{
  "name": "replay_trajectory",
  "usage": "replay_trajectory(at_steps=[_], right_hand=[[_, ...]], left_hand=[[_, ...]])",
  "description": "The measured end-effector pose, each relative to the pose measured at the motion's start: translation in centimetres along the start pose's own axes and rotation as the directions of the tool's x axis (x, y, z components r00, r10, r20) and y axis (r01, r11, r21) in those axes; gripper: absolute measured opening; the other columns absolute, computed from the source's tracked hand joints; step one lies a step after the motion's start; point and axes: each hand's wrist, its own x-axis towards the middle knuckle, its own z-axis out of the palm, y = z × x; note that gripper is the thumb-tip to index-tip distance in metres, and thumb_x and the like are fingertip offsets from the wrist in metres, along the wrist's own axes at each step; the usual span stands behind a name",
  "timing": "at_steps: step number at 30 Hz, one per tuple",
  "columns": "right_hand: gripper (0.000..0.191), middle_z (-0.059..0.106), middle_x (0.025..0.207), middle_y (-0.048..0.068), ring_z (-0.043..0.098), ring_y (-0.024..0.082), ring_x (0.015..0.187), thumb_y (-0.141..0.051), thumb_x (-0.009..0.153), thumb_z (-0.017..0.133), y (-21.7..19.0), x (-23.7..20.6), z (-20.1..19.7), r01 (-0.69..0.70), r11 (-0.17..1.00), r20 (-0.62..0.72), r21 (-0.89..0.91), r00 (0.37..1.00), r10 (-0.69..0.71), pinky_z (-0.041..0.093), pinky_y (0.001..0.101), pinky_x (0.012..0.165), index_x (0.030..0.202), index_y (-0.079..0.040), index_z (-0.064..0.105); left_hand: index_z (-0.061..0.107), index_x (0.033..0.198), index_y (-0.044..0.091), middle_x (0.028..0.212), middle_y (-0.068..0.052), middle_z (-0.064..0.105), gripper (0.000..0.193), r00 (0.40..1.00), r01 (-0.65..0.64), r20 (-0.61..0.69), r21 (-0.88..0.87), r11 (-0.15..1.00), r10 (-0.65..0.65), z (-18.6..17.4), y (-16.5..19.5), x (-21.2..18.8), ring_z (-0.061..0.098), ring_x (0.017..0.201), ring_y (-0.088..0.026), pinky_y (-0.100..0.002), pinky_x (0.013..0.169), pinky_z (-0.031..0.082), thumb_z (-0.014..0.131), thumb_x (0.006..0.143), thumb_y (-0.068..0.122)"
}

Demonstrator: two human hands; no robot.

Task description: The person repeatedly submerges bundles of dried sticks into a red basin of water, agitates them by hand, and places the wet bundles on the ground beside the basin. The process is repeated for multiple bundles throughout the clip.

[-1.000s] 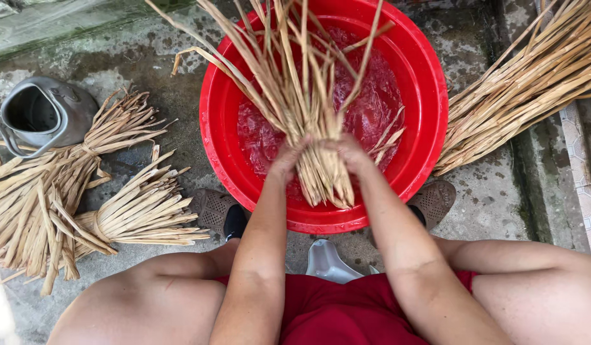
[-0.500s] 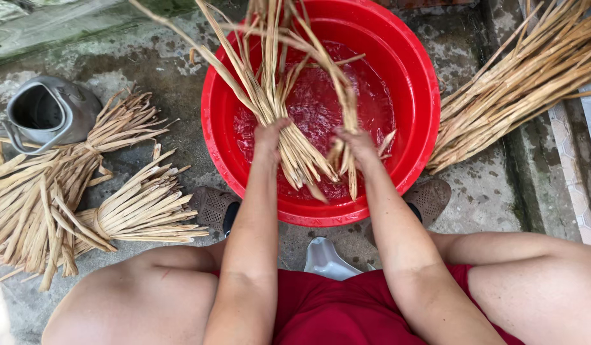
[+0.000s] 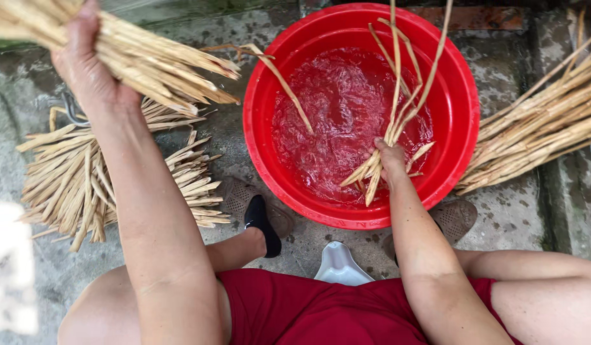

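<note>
Holding a fat bunch of dry stalks (image 3: 148, 61) tight in my left hand (image 3: 84, 70), up over the pile on the floor (image 3: 110, 185), I pinch a few wet stalks (image 3: 397, 121) standing upright in my right hand (image 3: 388, 156) over the red tub (image 3: 458, 96).

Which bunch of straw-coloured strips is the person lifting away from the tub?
Start at the big red tub of water in the middle. Go to its upper left, where the left hand is raised above the ground. The thick bundle gripped there is the one: unlike the piles lying flat on the concrete and the few strips in the right hand, it is held in the air.
</note>
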Motion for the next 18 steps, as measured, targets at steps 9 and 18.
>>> replay_trajectory(at_steps=[9, 18], right_hand=[[0.016, 0.064, 0.082, 0.01, 0.067, 0.021, 0.064, -0.013, 0.101, 0.061, 0.7, 1.2, 0.4, -0.012, 0.999, 0.046, -0.039, 0.999, 0.014, 0.064, 0.0354, 0.061, 0.113, -0.002, 0.059], [0.026, 0.068, 0.084, 0.007, 0.066, 0.014, 0.064, -0.022, 0.101, 0.069, -1.5, -1.2, 1.6, 0.018, 0.99, -0.018, -0.142, 1.0, -0.021, 0.062, 0.0282, 0.058, 0.118, -0.003, 0.061]], left_hand=[[0.046, 0.131, -0.004, 0.124, -0.025, 0.061, 0.047, 0.704, 0.179, -0.676, -0.13, 0.975, -0.219, -14.9, -13.1, -10.3, 0.067, 0.112, -0.04, -0.053, 0.096, 0.058, 0.061, 0.088, 0.005], [0.044, 0.14, -0.007, 0.149, -0.025, 0.047, 0.062, 0.38, 0.7, -0.76, -0.136, 0.701, -0.527, -15.0, -21.2, -18.1, 0.048, 0.139, -0.039, -0.057, 0.12, 0.035, 0.071, 0.092, 0.02]])
